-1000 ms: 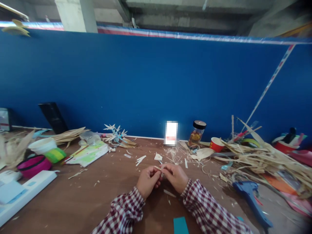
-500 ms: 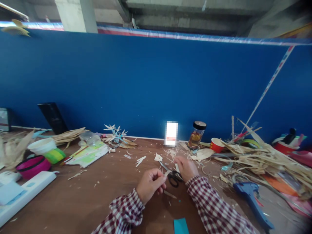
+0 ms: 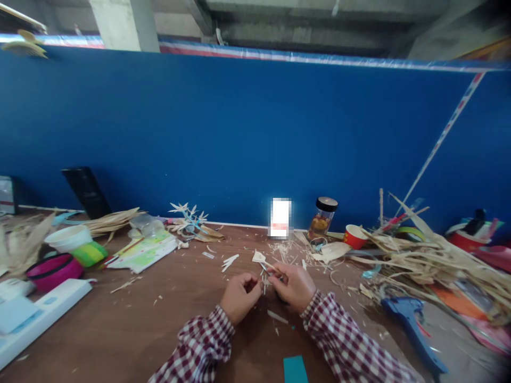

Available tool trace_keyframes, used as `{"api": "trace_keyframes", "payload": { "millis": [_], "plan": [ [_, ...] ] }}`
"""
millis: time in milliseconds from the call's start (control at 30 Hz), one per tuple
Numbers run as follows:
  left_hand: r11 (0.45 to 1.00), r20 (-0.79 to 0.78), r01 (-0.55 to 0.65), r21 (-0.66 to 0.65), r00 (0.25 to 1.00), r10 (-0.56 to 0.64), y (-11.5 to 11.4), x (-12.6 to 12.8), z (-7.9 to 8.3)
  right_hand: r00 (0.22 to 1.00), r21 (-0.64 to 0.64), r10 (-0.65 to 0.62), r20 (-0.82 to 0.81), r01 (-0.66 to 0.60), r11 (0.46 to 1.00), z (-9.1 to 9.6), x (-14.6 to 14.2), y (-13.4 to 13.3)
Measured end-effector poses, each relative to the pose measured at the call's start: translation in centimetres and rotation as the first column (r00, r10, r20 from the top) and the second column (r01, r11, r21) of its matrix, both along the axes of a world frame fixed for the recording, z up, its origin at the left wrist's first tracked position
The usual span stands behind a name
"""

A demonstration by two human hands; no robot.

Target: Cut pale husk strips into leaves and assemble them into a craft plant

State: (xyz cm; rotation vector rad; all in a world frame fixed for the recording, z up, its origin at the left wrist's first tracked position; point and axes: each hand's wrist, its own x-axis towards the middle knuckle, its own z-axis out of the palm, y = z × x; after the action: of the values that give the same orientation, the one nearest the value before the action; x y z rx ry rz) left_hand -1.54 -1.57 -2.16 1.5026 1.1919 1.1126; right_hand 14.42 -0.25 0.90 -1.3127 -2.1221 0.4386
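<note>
Both my hands meet over the brown table [image 3: 131,330] near its middle. My left hand [image 3: 238,296] is closed in a pinch on a thin pale straw strip [image 3: 263,284]. My right hand [image 3: 293,286] is wrapped round small scissors [image 3: 268,268], whose blades point left and up toward the strip. The scissors' handles are hidden inside my fingers. Straw clippings [image 3: 285,252] lie scattered just beyond my hands, and one loose sliver [image 3: 277,317] lies below them.
A blue glue gun [image 3: 413,327] lies right of my hands beside a heap of straw [image 3: 431,260]. A jar [image 3: 322,218] and a red paper cup [image 3: 354,235] stand at the back. Left: coloured bowls [image 3: 59,263], a white box [image 3: 35,314]. A teal card [image 3: 295,369] lies near the front edge.
My right hand reached out to the scissors lying on the table, picked them up and came back to my left hand. My left hand kept hold of the strip.
</note>
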Motion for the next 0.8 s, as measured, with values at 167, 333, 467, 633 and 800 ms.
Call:
{"api": "trace_keyframes", "payload": {
  "millis": [167,333,467,633,800],
  "plan": [
    [0.995,-0.011,-0.059,0.080,0.998,0.060,0.3,-0.4,0.4,0.998,-0.052,0.057,0.000,-0.057,0.997,-0.3,-0.2,-0.1],
    [0.999,0.096,-0.043,-0.012,0.994,0.044,0.3,-0.2,0.2,0.989,-0.119,0.127,-0.076,-0.135,0.984,-0.3,-0.6,-0.4],
    [0.989,0.217,0.035,-0.146,0.976,-0.002,0.2,0.2,-0.2,0.980,-0.124,0.013,-0.197,-0.038,0.992,-0.7,-0.8,-0.2],
    [0.954,0.374,0.051,-0.296,0.925,0.067,0.1,0.4,-0.2,0.966,-0.125,0.038,-0.255,-0.072,0.989,-1.2,-0.8,-0.1],
    [0.915,0.433,-0.043,-0.402,0.872,0.231,0.3,0.1,0.6,0.988,-0.075,0.034,-0.154,-0.047,0.996,-0.3,-0.8,-0.4]
  ]
}}
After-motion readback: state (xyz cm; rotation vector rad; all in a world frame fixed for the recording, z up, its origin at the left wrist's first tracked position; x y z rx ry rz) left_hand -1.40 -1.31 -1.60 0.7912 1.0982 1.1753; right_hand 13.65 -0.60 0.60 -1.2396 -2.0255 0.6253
